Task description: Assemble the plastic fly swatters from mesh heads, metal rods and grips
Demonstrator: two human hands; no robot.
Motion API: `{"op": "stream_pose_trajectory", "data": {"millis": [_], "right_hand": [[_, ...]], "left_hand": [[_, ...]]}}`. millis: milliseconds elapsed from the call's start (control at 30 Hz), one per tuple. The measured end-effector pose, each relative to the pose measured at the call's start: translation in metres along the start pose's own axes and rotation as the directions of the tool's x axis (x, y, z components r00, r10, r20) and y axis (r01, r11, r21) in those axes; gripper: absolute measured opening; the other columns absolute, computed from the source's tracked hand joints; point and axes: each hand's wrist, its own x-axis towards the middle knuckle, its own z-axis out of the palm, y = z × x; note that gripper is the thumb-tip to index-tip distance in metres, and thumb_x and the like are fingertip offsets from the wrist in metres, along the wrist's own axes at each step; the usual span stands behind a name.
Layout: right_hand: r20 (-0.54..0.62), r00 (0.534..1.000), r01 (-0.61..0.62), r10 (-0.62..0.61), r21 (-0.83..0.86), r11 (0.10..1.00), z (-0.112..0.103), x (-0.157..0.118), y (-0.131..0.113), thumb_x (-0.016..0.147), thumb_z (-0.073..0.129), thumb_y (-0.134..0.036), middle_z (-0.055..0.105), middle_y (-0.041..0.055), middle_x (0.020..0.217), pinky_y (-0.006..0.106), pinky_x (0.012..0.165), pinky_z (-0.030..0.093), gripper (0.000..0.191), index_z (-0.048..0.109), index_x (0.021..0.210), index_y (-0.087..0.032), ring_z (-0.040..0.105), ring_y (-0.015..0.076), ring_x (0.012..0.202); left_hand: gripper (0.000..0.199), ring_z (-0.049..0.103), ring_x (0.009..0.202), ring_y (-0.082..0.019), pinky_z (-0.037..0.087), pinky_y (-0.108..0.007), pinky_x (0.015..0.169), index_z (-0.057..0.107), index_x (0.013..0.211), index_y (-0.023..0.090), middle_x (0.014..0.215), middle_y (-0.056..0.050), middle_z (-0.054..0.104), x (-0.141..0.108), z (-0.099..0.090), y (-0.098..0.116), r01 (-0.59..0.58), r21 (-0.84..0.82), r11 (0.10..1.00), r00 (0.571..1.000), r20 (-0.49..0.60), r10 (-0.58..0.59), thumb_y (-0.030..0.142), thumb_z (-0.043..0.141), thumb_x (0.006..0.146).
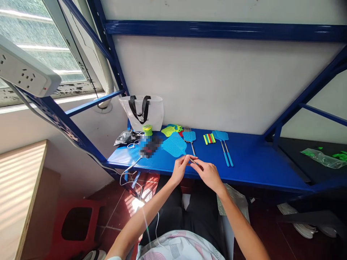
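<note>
A blue fly swatter [175, 145] is held up over the front edge of the blue desk, its perforated head pointing away to the left. My left hand [179, 169] is closed on it just below the head. My right hand [208, 174] is closed round its thin metal rod, close beside the left. The lower end of the rod is hidden by the right hand. Past the hands lies another blue swatter [189, 136] over a metal fork-like end. Two finished-looking blue swatters [228, 154] with metal rods and blue grips lie to the right.
Several coloured sticks [209, 139] and green swatter heads [168, 131] lie along the back. A white bag [151, 110], a green-lidded tub [147, 130], scissors [132, 144] and a blurred-out item stand left. Blue frame posts [287, 95] flank the desk. A white cable [130, 167] hangs off its front.
</note>
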Motion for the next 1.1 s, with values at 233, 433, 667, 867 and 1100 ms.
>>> {"op": "stream_pose_trajectory", "data": {"millis": [233,433,667,867,1100], "right_hand": [[0.069,0.996,-0.045,0.051,-0.081,0.996,-0.010,0.001,0.009,0.116,0.053,-0.058,0.082,0.0023,0.089,0.031,0.067,0.036,0.041,0.082,0.105,-0.031,0.076,0.0242,0.083],[0.178,0.978,0.123,-0.108,-0.078,0.989,-0.025,-0.002,0.016,0.115,0.055,-0.055,0.071,0.0013,0.076,0.030,0.066,0.031,0.050,0.065,0.076,-0.025,0.063,0.0196,0.072],[-0.008,0.997,0.070,-0.071,-0.139,0.988,-0.010,0.010,0.042,0.114,0.050,-0.053,0.065,0.0015,0.071,0.031,0.066,0.027,0.053,0.051,0.070,-0.024,0.058,0.0178,0.068],[-0.076,0.970,-0.244,0.232,-0.232,0.942,0.012,0.021,0.067,0.112,0.053,-0.050,0.068,0.0039,0.068,0.031,0.063,0.024,0.051,0.056,0.068,-0.024,0.063,0.0193,0.067],[-0.075,0.944,-0.331,0.323,-0.251,0.909,0.026,0.023,0.069,0.113,0.056,-0.047,0.075,0.0062,0.077,0.031,0.064,0.023,0.048,0.064,0.071,-0.023,0.067,0.0195,0.073]], "left_hand": [[0.062,0.082,0.106,-0.032,0.068,-0.038,0.080,0.082,0.106,0.017,0.108,-0.015,0.086,0.013,-0.018,0.002,-0.036,-0.053,0.998,0.990,-0.137,0.028,0.078,0.070,0.101],[0.071,0.081,0.111,-0.032,0.067,-0.037,0.081,0.080,0.129,0.017,0.120,-0.017,0.086,0.028,-0.046,0.012,0.047,0.038,0.998,0.996,-0.077,-0.044,0.081,0.064,0.102],[0.054,0.066,0.147,-0.035,0.050,-0.050,0.128,0.081,0.137,0.026,0.152,-0.010,0.075,0.017,-0.041,-0.011,-0.074,0.600,0.797,0.963,0.251,-0.099,0.067,0.057,0.112],[0.049,0.038,0.170,-0.039,0.037,-0.066,0.136,0.067,0.158,0.033,0.181,-0.009,0.048,-0.003,-0.021,-0.044,-0.374,0.822,0.429,0.900,0.434,-0.046,0.056,0.052,0.118],[0.029,0.042,0.167,-0.036,0.037,-0.067,0.135,0.075,0.135,0.033,0.178,-0.005,0.052,-0.001,-0.025,-0.046,-0.465,0.822,0.330,0.863,0.504,-0.039,0.047,0.058,0.117]]}}
